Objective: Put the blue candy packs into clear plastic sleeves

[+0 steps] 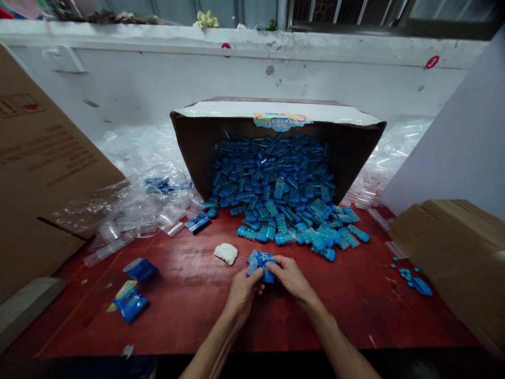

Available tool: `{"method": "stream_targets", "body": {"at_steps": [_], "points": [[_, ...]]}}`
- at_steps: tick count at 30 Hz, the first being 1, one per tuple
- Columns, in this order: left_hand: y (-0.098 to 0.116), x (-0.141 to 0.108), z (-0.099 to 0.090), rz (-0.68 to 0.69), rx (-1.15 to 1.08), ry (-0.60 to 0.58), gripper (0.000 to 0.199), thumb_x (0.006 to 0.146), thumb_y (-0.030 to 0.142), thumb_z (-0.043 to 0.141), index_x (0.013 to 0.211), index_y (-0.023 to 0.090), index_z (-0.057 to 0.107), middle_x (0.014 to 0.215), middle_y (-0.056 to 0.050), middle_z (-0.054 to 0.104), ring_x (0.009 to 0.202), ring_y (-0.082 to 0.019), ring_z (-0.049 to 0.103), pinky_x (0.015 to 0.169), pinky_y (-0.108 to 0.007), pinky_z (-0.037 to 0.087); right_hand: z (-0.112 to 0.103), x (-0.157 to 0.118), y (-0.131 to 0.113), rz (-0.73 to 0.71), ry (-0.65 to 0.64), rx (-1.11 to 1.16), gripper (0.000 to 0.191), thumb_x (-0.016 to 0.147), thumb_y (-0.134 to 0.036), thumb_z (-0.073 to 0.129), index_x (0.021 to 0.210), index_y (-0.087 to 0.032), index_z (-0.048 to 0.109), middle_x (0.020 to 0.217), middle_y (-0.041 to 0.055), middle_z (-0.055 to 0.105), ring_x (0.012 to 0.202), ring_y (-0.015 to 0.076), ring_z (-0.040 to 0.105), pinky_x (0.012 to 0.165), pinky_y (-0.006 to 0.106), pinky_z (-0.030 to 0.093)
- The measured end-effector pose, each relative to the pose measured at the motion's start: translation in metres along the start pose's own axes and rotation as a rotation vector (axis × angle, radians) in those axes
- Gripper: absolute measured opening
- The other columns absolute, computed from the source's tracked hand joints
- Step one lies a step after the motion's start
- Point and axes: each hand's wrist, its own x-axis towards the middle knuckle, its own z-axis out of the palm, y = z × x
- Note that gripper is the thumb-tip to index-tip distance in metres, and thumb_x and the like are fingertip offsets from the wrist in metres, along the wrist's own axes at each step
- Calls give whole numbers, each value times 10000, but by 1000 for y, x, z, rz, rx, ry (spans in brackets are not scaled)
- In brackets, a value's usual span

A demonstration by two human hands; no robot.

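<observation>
Both hands meet over the red table (189, 321), holding one small blue printed packet (261, 261) between them. My left hand (245, 288) pinches its lower left side, and my right hand (290, 276) grips its right side with thumb and fingers. Just left of the packet lies a crumpled white lump (226, 253). Beyond the hands, a cardboard box on its side (357, 152) spills many small blue-capped clear containers (281, 222) with turquoise beads onto the table.
Clear plastic sleeves (158, 210) are heaped left of the box. Blue packets (132, 303) lie at the left. A large carton (51, 147) stands far left, a smaller one (453, 263) at right, beside loose blue beads (406, 273).
</observation>
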Motion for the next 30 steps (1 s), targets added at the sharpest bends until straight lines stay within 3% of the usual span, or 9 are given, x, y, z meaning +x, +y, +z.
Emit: {"method": "stream_targets", "body": {"at_steps": [3, 11, 16, 21, 26, 30], "points": [[-2, 2, 6, 59, 51, 30, 283, 536, 337, 689, 644, 110, 558, 471, 16, 543, 381, -76, 458, 387, -194, 324, 7, -2, 3, 9, 0, 11, 259, 769, -325, 430, 627, -145, 551, 506, -33, 494, 467, 93, 444, 437, 184, 347], [-4, 8, 22, 96, 57, -26, 295, 556, 377, 667, 622, 143, 500, 424, 56, 474, 368, -71, 428, 380, -197, 331, 6, -9, 3, -21, 162, -70, 246, 800, -313, 374, 590, -197, 428, 530, -42, 450, 500, 103, 432, 492, 202, 315], [-3, 8, 28, 99, 83, 13, 317, 563, 413, 654, 557, 156, 469, 371, 70, 422, 333, -72, 411, 364, -202, 318, 7, -9, 3, -58, 196, -92, 249, 818, -307, 355, 603, -204, 425, 543, -33, 466, 524, 113, 441, 501, 209, 305], [6, 1, 24, -32, 60, -144, 324, 593, 420, 629, 700, 124, 555, 527, 7, 557, 388, -85, 486, 359, -193, 313, -4, -9, 1, -75, 160, -77, 287, 816, -328, 375, 561, -196, 395, 501, -57, 407, 483, 90, 394, 472, 197, 276], [11, -4, 19, -75, 115, -52, 287, 570, 375, 655, 641, 122, 538, 460, 32, 515, 343, -63, 449, 339, -175, 271, -17, -10, -1, -77, 29, 54, 321, 793, -357, 413, 526, -181, 387, 497, -66, 349, 483, 78, 351, 464, 194, 256], [11, -7, 18, -111, 28, -59, 284, 586, 373, 656, 616, 138, 500, 454, 36, 513, 365, -54, 454, 366, -166, 287, -21, -5, -4, -61, -35, 148, 315, 790, -356, 405, 536, -171, 426, 516, -61, 356, 496, 78, 362, 477, 191, 291]]}}
